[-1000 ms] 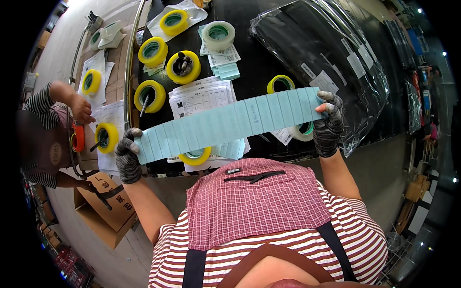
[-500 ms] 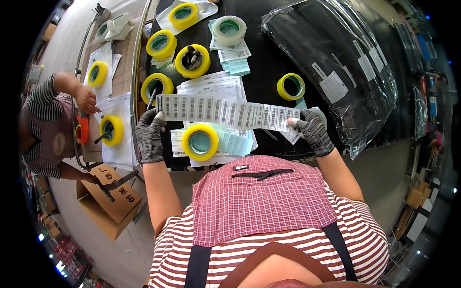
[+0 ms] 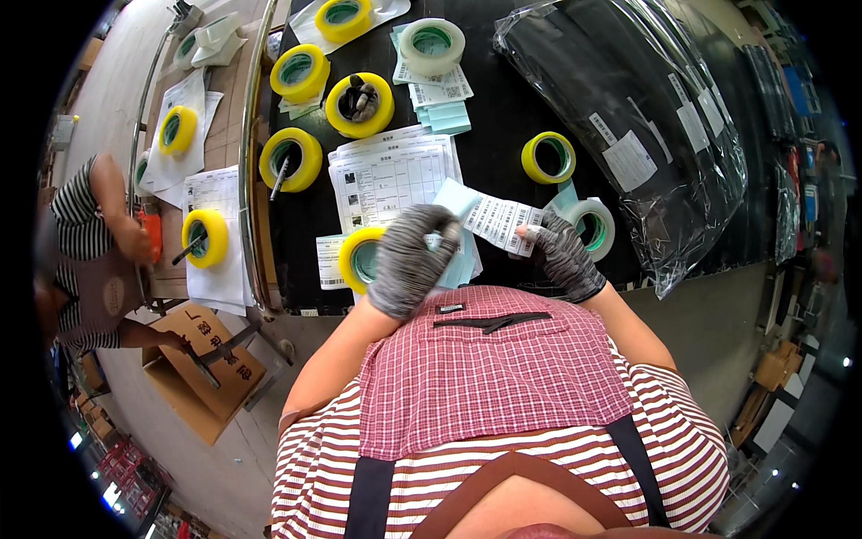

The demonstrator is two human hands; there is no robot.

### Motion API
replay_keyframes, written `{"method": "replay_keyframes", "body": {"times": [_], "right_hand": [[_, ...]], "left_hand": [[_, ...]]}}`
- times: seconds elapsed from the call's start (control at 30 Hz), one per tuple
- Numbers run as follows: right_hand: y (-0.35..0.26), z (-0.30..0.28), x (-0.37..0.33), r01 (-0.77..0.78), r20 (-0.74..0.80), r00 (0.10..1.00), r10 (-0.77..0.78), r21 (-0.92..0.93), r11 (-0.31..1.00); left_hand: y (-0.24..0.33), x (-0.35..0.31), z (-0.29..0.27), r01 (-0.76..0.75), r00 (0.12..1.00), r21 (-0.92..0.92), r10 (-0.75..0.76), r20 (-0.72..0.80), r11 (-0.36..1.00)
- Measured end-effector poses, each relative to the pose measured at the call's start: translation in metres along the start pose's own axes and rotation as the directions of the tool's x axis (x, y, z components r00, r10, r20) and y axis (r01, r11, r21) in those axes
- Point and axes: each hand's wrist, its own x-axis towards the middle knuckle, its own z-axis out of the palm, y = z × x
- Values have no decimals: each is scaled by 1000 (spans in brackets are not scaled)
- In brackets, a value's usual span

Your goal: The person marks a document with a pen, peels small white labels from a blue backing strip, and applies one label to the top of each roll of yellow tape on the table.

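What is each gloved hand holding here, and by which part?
Both hold one strip of barcode labels on pale blue backing. The left hand grips its left end, the right hand pinches its right end, above the black table.

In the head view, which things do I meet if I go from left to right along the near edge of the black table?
Yellow tape roll → left hand → label strip → right hand → white tape roll → clear plastic bag.

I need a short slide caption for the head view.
Grey-gloved left hand and right hand hold a white barcode label strip above a black table.
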Motion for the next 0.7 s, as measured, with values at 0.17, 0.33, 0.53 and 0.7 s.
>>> {"method": "replay_keyframes", "body": {"times": [0.17, 0.33, 0.53, 0.7], "right_hand": [[-7, 5, -12, -221, 60, 975, 216, 421, 880], [-10, -2, -18, -40, -41, 999, 34, -172, 984], [-27, -9, -20, 37, -13, 999, -37, -43, 998], [-51, -3, -14, 101, 80, 991, -107, 74, 992]], "left_hand": [[8, 7, 34, -95, 885, 9, 80, 459, 995], [9, 14, 31, -28, 756, -44, 50, 653, 999], [-61, 30, 12, 529, 848, -482, -462, 260, 699], [-88, 34, 19, 748, 631, -661, -375, 679, 60]]}}
